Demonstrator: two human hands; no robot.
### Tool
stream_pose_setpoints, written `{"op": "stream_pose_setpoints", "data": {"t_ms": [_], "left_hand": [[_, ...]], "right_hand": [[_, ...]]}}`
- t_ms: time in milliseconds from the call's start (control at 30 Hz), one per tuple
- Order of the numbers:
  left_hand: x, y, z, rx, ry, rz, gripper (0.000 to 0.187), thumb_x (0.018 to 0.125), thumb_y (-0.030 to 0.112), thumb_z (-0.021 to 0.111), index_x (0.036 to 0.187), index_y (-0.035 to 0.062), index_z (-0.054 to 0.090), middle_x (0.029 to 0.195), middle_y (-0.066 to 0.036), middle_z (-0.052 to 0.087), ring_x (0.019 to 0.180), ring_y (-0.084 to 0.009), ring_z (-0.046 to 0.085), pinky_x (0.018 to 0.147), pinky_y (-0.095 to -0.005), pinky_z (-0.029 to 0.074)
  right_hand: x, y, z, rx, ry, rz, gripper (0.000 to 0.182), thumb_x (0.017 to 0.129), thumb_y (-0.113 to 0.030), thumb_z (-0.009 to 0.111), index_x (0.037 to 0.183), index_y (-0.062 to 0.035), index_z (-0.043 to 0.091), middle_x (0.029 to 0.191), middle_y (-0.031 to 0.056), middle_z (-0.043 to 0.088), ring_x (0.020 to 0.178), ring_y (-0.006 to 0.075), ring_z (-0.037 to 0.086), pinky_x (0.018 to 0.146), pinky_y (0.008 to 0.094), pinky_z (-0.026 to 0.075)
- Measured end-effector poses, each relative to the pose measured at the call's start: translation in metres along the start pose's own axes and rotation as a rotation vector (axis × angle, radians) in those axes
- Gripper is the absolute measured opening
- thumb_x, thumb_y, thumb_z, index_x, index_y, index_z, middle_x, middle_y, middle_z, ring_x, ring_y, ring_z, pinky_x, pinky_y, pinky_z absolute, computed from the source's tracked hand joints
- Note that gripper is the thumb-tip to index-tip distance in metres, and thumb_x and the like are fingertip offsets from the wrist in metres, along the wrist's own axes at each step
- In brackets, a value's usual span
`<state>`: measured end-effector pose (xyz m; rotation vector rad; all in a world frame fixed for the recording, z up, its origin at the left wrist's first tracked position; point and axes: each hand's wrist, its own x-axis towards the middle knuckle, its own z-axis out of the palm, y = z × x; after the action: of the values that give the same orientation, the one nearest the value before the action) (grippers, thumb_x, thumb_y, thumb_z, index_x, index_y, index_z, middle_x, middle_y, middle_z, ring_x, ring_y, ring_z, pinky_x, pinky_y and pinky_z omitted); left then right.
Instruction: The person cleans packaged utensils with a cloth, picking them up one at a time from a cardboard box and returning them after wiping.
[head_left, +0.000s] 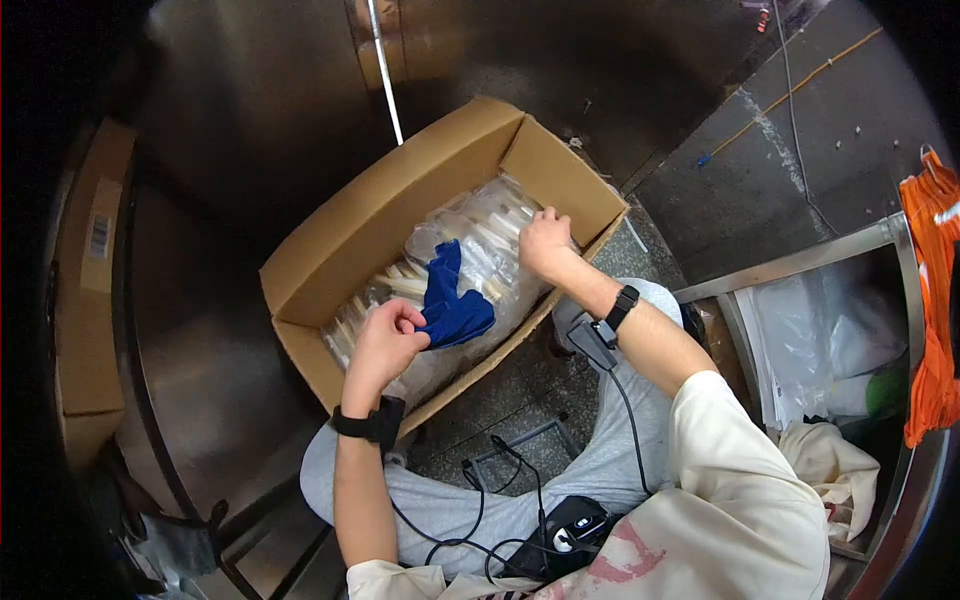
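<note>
My left hand pinches the edge of a dark blue cloth between thumb and fingers. The cloth hangs in loose folds over clear plastic bags packed with pale, narrow pieces too indistinct to name. These bags lie inside an open cardboard box, which stands tilted in front of my knees. Over the box's right end, my right hand is closed, its fingers curled beside the plastic. Whatever lies between those fingers is hidden.
Dark metal panels surround the box at left and behind. At right, a metal-framed shelf holds plastic packages and a cream cloth. Orange fabric hangs beside it. Another carton stands at far left. Cables and a black device rest on my lap.
</note>
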<state>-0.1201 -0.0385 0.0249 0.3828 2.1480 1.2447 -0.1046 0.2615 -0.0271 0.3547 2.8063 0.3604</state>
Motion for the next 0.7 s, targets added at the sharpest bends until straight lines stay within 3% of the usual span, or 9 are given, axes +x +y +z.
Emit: {"op": "stream_pose_setpoints", "data": {"t_ms": [67,200,300,333,400,500,600,633,700], "left_hand": [[-0.004,0.002,-0.002,-0.051,0.023,0.054,0.019,0.07,-0.006,0.065,0.086,0.0032,0.062,0.072,0.006,0.05,0.064,-0.0034,0.046,0.057,-0.0202,0.037],[-0.008,0.021,-0.014,-0.486,0.067,0.168,0.025,0.073,-0.01,0.064,0.092,0.006,0.061,0.081,0.006,0.052,0.072,-0.0029,0.05,0.064,-0.0175,0.039],[-0.011,0.034,-0.024,-0.825,0.115,0.293,0.026,0.082,-0.009,0.067,0.101,0.0072,0.059,0.096,0.001,0.056,0.086,-0.0062,0.055,0.073,-0.0199,0.045],[-0.011,0.038,-0.028,-0.901,0.144,0.311,0.025,0.084,-0.007,0.067,0.102,0.0073,0.058,0.099,0.0,0.057,0.088,-0.0074,0.056,0.075,-0.0209,0.047],[-0.004,0.042,-0.034,-0.975,0.315,0.288,0.018,0.089,-0.002,0.066,0.104,0.0047,0.061,0.1,-0.003,0.062,0.092,-0.0106,0.061,0.082,-0.0246,0.052],[0.029,0.0,-0.041,-0.829,0.453,0.16,0.015,0.09,0.002,0.064,0.105,0.0037,0.061,0.092,-0.004,0.065,0.083,-0.0118,0.063,0.077,-0.0268,0.053],[0.055,-0.032,-0.026,0.393,0.301,0.159,0.026,0.089,0.016,0.065,0.111,0.0015,0.061,0.087,-0.019,0.069,0.085,-0.0335,0.069,0.074,-0.0419,0.053],[0.061,-0.035,-0.012,0.471,0.238,0.1,0.031,0.09,0.021,0.065,0.114,0.0023,0.06,0.09,-0.021,0.069,0.088,-0.0343,0.068,0.078,-0.0426,0.052],[0.074,-0.049,0.017,0.554,0.163,0.036,0.036,0.092,0.027,0.065,0.118,0.0032,0.059,0.093,-0.024,0.068,0.09,-0.0352,0.067,0.081,-0.0433,0.051]], "right_hand": [[-0.014,-0.011,-0.011,-0.017,-0.011,0.026,0.029,0.082,-0.025,0.068,0.105,-0.0083,0.074,0.123,0.0153,0.061,0.119,0.0329,0.053,0.083,0.0496,0.047],[-0.04,-0.042,-0.016,0.839,0.143,-0.612,0.038,0.077,-0.038,0.078,0.097,-0.0061,0.072,0.113,0.0169,0.067,0.105,0.034,0.063,0.083,0.0466,0.05],[-0.046,-0.067,-0.052,1.036,-0.172,-0.691,0.036,0.081,-0.036,0.074,0.095,-0.0031,0.07,0.089,0.0184,0.07,0.085,0.0352,0.068,0.075,0.0416,0.052],[-0.035,-0.074,-0.042,1.104,0.012,-0.78,0.032,0.084,-0.033,0.072,0.095,-0.0027,0.07,0.075,0.02,0.067,0.07,0.0335,0.067,0.068,0.04,0.052],[-0.021,-0.074,-0.055,1.298,-0.051,-0.608,0.028,0.087,-0.029,0.068,0.095,-0.0016,0.07,0.078,0.0166,0.07,0.071,0.0268,0.069,0.068,0.0376,0.052],[0.006,-0.062,-0.069,1.911,-0.031,-0.363,0.026,0.094,-0.024,0.061,0.097,-0.0005,0.071,0.088,0.0084,0.073,0.08,0.0198,0.069,0.073,0.0329,0.053],[0.01,-0.024,-0.107,2.453,-0.137,-0.069,0.033,0.1,-0.028,0.05,0.109,-0.0019,0.068,0.097,0.0077,0.073,0.088,0.0203,0.07,0.081,0.0329,0.054],[0.009,-0.012,-0.114,2.655,-0.195,-0.175,0.04,0.102,-0.031,0.046,0.124,-0.0005,0.059,0.11,0.0122,0.071,0.096,0.0237,0.07,0.09,0.0366,0.056],[0.021,0.011,-0.104,2.825,-0.283,-0.458,0.047,0.102,-0.037,0.042,0.124,0.0002,0.059,0.111,0.0148,0.07,0.099,0.0252,0.069,0.092,0.0395,0.055]]}}
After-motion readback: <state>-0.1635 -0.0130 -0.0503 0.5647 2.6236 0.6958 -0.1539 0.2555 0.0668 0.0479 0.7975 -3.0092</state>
